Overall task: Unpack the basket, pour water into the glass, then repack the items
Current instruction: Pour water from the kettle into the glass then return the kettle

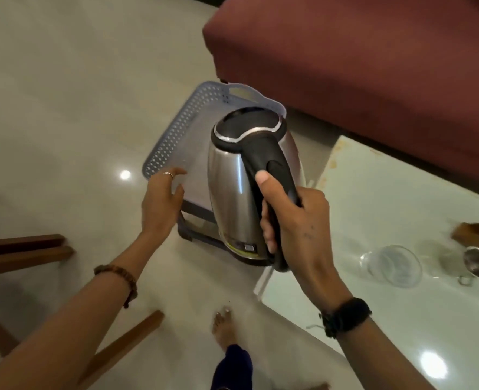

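My right hand [291, 218] grips the black handle of a steel electric kettle [232, 187], held tilted in the air above a pale blue perforated plastic basket [173, 133] that sits on a low dark stool. At the basket's near left edge is my left hand [162, 201], fingers apart, holding nothing. A clear glass [395, 266] lies on the white table [401, 198] at the right. Beside the glass lies a small steel cup [478, 261].
A maroon sofa [359, 60] fills the upper right, close behind the basket. Wooden chair legs [24, 249] stand at the left. A brown wooden object [477, 232] rests on the table's far right. My bare foot [224, 327] is on the glossy tiled floor.
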{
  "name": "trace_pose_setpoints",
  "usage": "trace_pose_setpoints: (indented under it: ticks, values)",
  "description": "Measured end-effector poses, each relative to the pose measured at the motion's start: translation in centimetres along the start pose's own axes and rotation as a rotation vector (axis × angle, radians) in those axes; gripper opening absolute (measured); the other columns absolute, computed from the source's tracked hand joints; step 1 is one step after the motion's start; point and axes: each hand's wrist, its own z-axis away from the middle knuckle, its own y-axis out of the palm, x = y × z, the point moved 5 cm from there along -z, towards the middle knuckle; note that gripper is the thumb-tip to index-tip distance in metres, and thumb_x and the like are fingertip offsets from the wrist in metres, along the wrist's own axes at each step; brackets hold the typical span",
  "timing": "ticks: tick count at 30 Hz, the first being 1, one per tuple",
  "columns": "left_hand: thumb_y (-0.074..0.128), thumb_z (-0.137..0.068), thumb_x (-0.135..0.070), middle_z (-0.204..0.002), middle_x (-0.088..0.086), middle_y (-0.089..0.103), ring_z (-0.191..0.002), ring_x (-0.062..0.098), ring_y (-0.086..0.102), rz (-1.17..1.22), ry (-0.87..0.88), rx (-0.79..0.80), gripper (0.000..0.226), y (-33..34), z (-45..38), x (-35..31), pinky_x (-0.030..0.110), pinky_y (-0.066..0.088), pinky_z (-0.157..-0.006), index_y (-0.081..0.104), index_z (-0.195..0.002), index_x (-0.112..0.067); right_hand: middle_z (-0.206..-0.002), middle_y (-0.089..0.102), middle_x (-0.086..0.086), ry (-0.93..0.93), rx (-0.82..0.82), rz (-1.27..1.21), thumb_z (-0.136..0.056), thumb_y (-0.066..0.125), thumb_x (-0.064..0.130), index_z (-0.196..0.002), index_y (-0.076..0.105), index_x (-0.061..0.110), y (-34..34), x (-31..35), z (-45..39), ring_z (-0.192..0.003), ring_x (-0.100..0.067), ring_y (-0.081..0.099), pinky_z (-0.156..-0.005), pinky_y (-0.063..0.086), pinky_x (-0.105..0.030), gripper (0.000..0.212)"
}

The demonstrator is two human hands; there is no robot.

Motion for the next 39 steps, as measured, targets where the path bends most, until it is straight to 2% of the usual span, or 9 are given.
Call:
trace_pose_setpoints:
  ticks: [5, 7, 9, 12, 15, 22, 28, 33, 39]
  values:
    - [0.053, -0.081, 0.006, -0.144, 0.015, 0.036, -0.133, 0.032, 0.031, -0.226, 0.062, 0.051, 0.055, -0.1, -5.4, 3.4, 0.043, 0.035, -0.104, 0.043, -0.133, -0.008, -0.041, 0.046, 0.000, -0.051, -0.016, -0.150, -0.088, 0.058, 0.036, -0.057, 0.054, 0.012, 5.8, 1.8, -6.1, -0.032, -0.011, 0.040, -0.035, 0.038, -0.020, 0.040]
    - [0.056, -0.084, -0.002, -0.155, 0.015, 0.013, -0.141, 0.039, 0.010, -0.287, -0.092, 0.107, 0.071, 0.6, -7.5, 5.4, 0.056, 0.017, -0.111, 0.021, -0.145, -0.016, -0.042, 0.045, -0.001, -0.040, -0.031, -0.185, -0.087, 0.058, 0.040, -0.053, 0.053, 0.015, 7.7, 2.2, -8.0, -0.033, -0.012, 0.039, -0.035, 0.038, -0.022, 0.043]
    - [0.052, -0.090, -0.013, -0.157, 0.011, -0.003, -0.141, 0.040, 0.007, -0.096, -0.356, 0.176, 0.078, 1.5, -9.1, 7.4, 0.061, 0.015, -0.109, 0.000, -0.147, -0.023, -0.040, 0.045, 0.000, -0.050, -0.042, -0.196, -0.087, 0.058, 0.041, -0.049, 0.052, 0.016, 9.4, 2.3, -9.6, -0.032, -0.013, 0.039, -0.036, 0.037, -0.022, 0.045]
    - [0.043, -0.095, -0.017, -0.155, 0.010, 0.011, -0.123, 0.043, 0.041, 0.109, -0.475, 0.157, 0.062, 2.5, -9.7, 8.5, 0.049, 0.037, -0.098, 0.007, -0.145, -0.020, -0.039, 0.045, 0.002, -0.080, -0.058, -0.212, -0.087, 0.058, 0.040, -0.047, 0.051, 0.018, 11.1, 2.2, -11.3, -0.032, -0.012, 0.039, -0.036, 0.037, -0.022, 0.046]
    - [0.045, -0.093, -0.013, -0.146, 0.013, 0.027, -0.102, 0.043, 0.054, 0.028, -0.421, 0.052, 0.061, 2.1, -9.7, 8.4, 0.041, 0.041, -0.077, 0.013, -0.144, -0.015, -0.039, 0.044, 0.001, -0.092, -0.072, -0.237, -0.087, 0.059, 0.037, -0.048, 0.050, 0.015, 12.7, 1.5, -12.7, -0.031, -0.011, 0.038, -0.034, 0.035, -0.021, 0.045]
    - [0.043, -0.092, -0.004, -0.139, 0.007, 0.035, -0.091, 0.033, 0.055, -0.007, -0.372, -0.003, 0.048, 2.5, -9.4, 8.9, 0.032, 0.041, -0.068, 0.031, -0.137, -0.013, -0.038, 0.042, 0.001, -0.117, -0.104, -0.229, -0.088, 0.059, 0.032, -0.053, 0.049, 0.011, 15.7, -2.0, -15.0, -0.028, -0.008, 0.038, -0.034, 0.034, -0.015, 0.042]
    - [0.049, -0.093, -0.016, -0.135, 0.001, 0.043, -0.097, 0.027, 0.059, 0.091, -0.385, -0.060, 0.038, 2.9, -9.1, 9.6, 0.038, 0.052, -0.084, 0.041, -0.130, -0.017, -0.044, 0.048, 0.001, -0.096, -0.212, -0.246, -0.078, 0.058, 0.046, -0.053, 0.051, 0.021, 18.6, -5.2, -16.0, -0.036, -0.012, 0.044, -0.038, 0.039, -0.020, 0.036]
    - [0.051, -0.093, -0.020, -0.129, 0.000, 0.049, -0.094, 0.018, 0.060, 0.117, -0.389, -0.117, 0.036, 3.0, -8.0, 9.6, 0.023, 0.045, -0.074, 0.044, -0.128, -0.017, -0.043, 0.050, 0.005, -0.137, -0.248, -0.230, -0.074, 0.057, 0.050, -0.052, 0.050, 0.026, 20.0, -7.7, -15.1, -0.037, -0.010, 0.047, -0.042, 0.043, -0.021, 0.033]
    - [0.044, -0.086, -0.044, -0.127, 0.005, 0.051, -0.091, 0.013, 0.058, 0.149, -0.309, -0.111, 0.051, 2.5, -7.9, 8.6, 0.028, 0.046, -0.077, 0.047, -0.126, -0.013, -0.045, 0.054, 0.014, -0.149, -0.212, -0.214, -0.076, 0.057, 0.049, -0.061, 0.053, 0.025, 21.2, -10.5, -13.9, -0.046, -0.006, 0.053, -0.052, 0.050, -0.023, 0.028]
